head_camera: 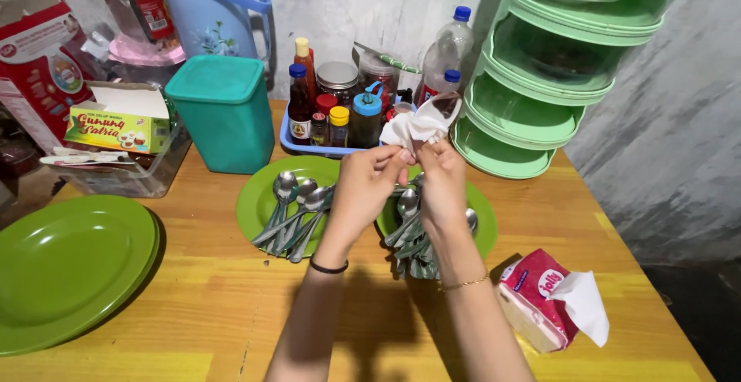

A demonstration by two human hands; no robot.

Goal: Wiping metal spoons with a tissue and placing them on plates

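- Here, our left hand (pixel 363 185) and right hand (pixel 441 185) met above the green plates, fingers closed on a white tissue (pixel 409 129).
- The tissue wrapped a spoon (pixel 445 104), whose bowl stuck out beyond our fingertips, on the far side.
- More spoons (pixel 297 211) lay on the left green plate (pixel 258 197), just below.

We have a single view, from a camera worn on the head, looking steeply down and forward over a yellow wooden table (pixel 193 305) toward a grey plastered wall (pixel 370 4). Both forearms enter from the bottom edge, placing us close above the near table edge. The raised left hand (pixel 363 189) and right hand (pixel 441 185) sit at frame centre. A round green plastic plate (pixel 65 266) is cut by the left border and a stacked green plastic rack (pixel 540 81) by the top.
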